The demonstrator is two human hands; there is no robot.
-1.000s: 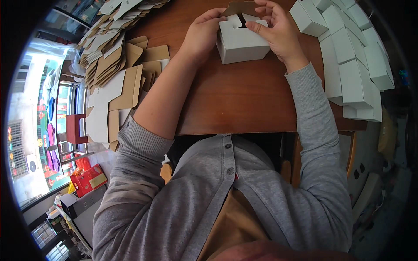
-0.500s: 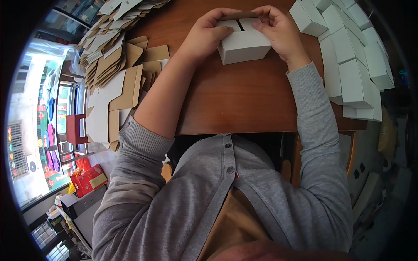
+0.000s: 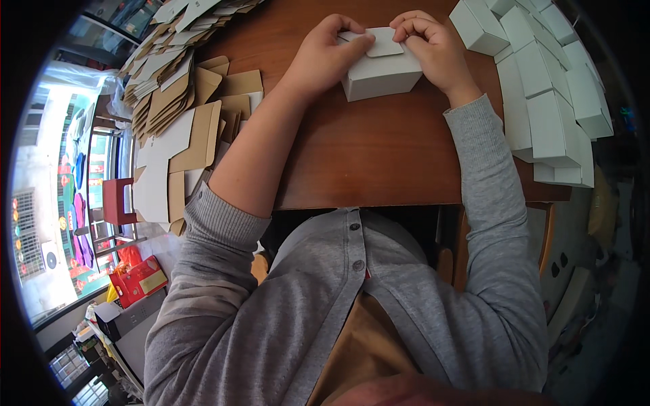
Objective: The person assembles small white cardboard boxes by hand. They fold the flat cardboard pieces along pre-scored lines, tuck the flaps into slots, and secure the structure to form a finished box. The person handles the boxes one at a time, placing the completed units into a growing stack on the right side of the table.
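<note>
A small white cardboard box [image 3: 383, 76] rests on the wooden table in front of me. Its lid flap [image 3: 386, 46] lies nearly flat over the top, its rounded edge toward me. My left hand [image 3: 330, 53] grips the box's left side, thumb on the flap and fingers bent behind. At the right end, my right hand [image 3: 435, 54] has its fingers curled and pinched at the flap's corner. The box's far side is hidden by the lid and my fingers.
Flat unfolded cartons [image 3: 172, 139], white outside and brown inside, are heaped along the table's left side. Folded white boxes [image 3: 550, 125] are stacked on the right. The brown table [image 3: 365, 162] ends just before my body. A red stool [image 3: 119, 201] stands farther left.
The box's lid has come down over the top, toward me, covering the inner flaps seen before. Both hands have shifted slightly with it; my left thumb now lies on the lid.
</note>
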